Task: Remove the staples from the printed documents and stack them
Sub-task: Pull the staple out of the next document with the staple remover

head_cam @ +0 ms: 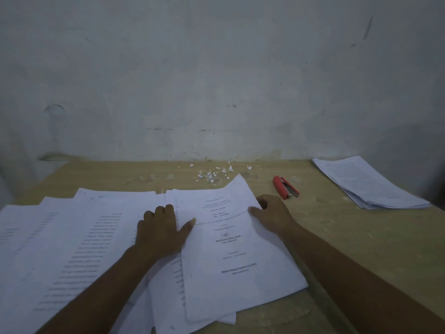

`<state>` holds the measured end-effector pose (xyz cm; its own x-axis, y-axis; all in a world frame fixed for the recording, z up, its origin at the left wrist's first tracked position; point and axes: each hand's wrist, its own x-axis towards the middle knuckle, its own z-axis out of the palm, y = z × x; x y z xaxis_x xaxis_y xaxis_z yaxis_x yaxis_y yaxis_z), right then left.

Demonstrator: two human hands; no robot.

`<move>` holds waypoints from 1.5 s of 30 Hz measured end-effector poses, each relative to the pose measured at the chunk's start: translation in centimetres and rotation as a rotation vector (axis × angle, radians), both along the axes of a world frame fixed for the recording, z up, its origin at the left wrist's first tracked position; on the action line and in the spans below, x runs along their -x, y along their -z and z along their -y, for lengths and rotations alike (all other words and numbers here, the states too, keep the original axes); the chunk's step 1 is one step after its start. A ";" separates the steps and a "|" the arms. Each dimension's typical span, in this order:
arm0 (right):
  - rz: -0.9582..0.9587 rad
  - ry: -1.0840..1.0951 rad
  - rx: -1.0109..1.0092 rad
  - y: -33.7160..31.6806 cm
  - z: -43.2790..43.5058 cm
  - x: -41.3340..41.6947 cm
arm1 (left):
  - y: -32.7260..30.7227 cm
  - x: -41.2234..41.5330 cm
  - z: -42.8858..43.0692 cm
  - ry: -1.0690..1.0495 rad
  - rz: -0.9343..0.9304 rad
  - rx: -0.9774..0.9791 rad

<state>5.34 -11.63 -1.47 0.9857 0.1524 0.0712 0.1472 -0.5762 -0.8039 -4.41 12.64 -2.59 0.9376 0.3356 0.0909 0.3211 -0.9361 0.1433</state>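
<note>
Pinching the title page (231, 249) at 3 o'clock, the right grip (269, 213) is raising it; the clenched left grip (161, 227) is pinning loose sheets (72, 237), so peeling slowly seems wisest.

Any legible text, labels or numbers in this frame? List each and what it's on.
Nothing reads cleanly.
Cover page: centred headings and bold underlined lines, too blurred to quote.
Spread sheets: rows of print, unreadable.
Far stack: print too small.
Red stapler: no marking visible.
</note>
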 end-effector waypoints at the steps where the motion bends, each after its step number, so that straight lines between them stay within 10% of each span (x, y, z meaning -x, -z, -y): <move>1: 0.005 -0.014 -0.035 0.0 0.2 0.0 | -0.1 -0.1 0.1 -0.009 -0.015 -0.005; 7: -0.085 -0.110 -0.371 -0.6 1.5 -0.1 | -0.6 -1.0 0.5 -0.056 0.023 0.065; 14: -0.096 -0.166 -0.782 -1.8 3.0 -0.2 | -3.8 -1.0 1.9 0.155 0.221 1.386; 17: -0.027 -0.177 -0.809 -3.5 3.8 0.2 | -5.0 -1.1 3.1 0.304 0.227 1.586; 30: 0.132 -0.216 -0.847 -10.9 8.5 0.9 | -10.8 -3.4 8.4 0.472 0.581 1.488; 45: 0.099 -0.127 -0.706 -5.6 9.7 0.1 | -6.7 -3.8 9.0 0.378 0.454 1.452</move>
